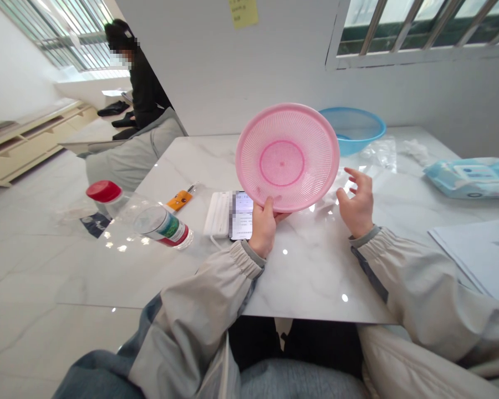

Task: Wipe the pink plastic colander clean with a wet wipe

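Observation:
A round pink plastic colander [281, 163] is held up above the table, tilted so that its meshed inside faces me. My left hand [264, 226] grips its lower rim, thumb on the inner side and the other fingers mostly hidden behind. To the right of the colander, my right hand [356, 203] is raised with fingers apart and nothing in it, not touching the rim. Behind them, a blue plastic colander [353, 130] rests at the table's far side, partly covered by the pink one.
On the marble-patterned table [311, 277] are a bottle with a red cap [103, 191], an orange key holder [179, 200], a white power bank [217, 215], a phone [240, 219], clear plastic bags [380, 152], a wipes pack [472, 177] and papers [482, 249]. Another person [143, 83] sits at the left.

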Action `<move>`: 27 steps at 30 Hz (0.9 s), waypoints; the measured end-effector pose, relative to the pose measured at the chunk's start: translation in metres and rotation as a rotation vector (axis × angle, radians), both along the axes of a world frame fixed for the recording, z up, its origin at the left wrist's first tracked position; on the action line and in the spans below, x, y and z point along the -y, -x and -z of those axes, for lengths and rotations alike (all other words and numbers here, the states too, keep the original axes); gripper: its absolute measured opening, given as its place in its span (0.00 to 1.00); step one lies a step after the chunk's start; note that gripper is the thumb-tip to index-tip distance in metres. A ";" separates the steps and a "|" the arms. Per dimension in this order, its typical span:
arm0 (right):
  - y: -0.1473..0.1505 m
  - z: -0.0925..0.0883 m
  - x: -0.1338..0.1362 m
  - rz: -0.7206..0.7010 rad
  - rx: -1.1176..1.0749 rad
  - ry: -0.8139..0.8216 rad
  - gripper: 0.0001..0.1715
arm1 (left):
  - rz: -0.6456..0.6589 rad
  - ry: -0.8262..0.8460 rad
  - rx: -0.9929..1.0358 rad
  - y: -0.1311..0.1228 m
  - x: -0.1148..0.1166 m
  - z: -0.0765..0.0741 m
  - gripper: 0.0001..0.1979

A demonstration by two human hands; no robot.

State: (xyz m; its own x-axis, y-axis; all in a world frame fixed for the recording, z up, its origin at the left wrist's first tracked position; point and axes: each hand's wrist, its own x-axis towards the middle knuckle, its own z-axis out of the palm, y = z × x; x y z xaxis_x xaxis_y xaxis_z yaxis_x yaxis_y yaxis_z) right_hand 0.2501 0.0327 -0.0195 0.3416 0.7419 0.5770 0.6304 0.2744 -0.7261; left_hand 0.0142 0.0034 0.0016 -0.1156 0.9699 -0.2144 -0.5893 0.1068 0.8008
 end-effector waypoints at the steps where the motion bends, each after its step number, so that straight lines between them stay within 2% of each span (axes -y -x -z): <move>1: -0.003 0.005 -0.003 -0.027 0.071 0.060 0.35 | 0.001 -0.002 0.002 0.000 0.000 0.000 0.26; 5: -0.006 0.016 -0.006 -0.101 0.228 0.231 0.34 | -0.005 -0.014 -0.007 0.000 0.000 0.000 0.25; 7: -0.006 0.015 -0.005 -0.094 0.269 0.254 0.33 | -0.008 -0.019 -0.015 -0.001 0.000 0.000 0.24; 12: -0.005 0.010 -0.002 -0.139 0.336 0.314 0.21 | -0.001 -0.019 -0.026 -0.001 0.000 0.001 0.22; 18: -0.002 0.010 0.000 -0.082 0.287 0.360 0.18 | -0.023 -0.009 -0.021 0.000 -0.001 0.001 0.19; 20: 0.001 0.004 0.003 -0.053 0.261 0.294 0.15 | -0.031 -0.006 -0.013 0.000 -0.002 0.001 0.20; 23: 0.006 -0.010 0.011 0.032 0.265 0.063 0.12 | -0.056 -0.008 0.005 0.000 -0.002 0.001 0.23; 27: 0.011 -0.023 0.020 0.008 0.276 -0.202 0.12 | -0.043 -0.016 0.002 0.000 -0.001 0.000 0.23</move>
